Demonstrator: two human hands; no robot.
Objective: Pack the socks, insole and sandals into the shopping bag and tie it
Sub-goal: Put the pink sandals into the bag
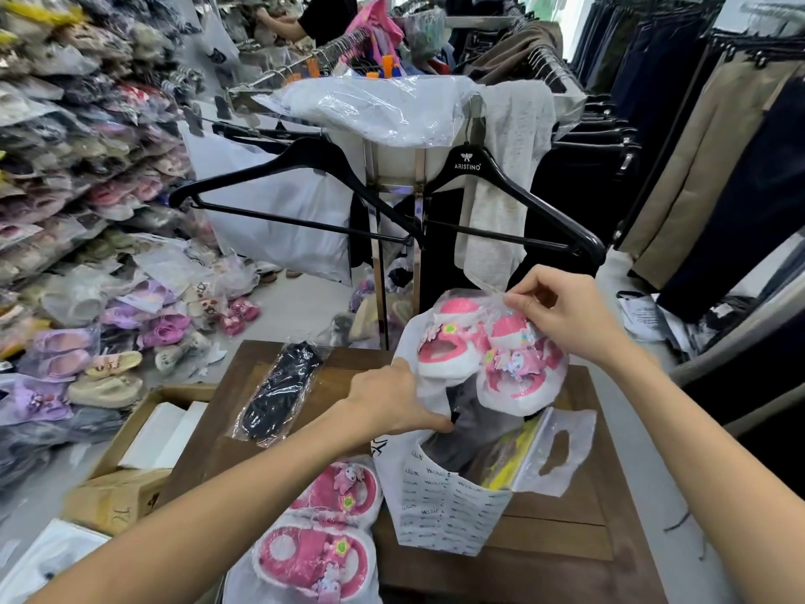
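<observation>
A second wrapped pair of fuzzy pink sandals [324, 534] is seen at bottom centre. The printed white plastic shopping bag [440, 512] is held open at its rim by the left hand [392, 398]. Above it, the clear film around the pink-and-white sandals [488, 359] is pinched by the right hand [566, 320]. Black socks [279, 394] in crinkly film lie left on the wooden table [566, 542].
</observation>
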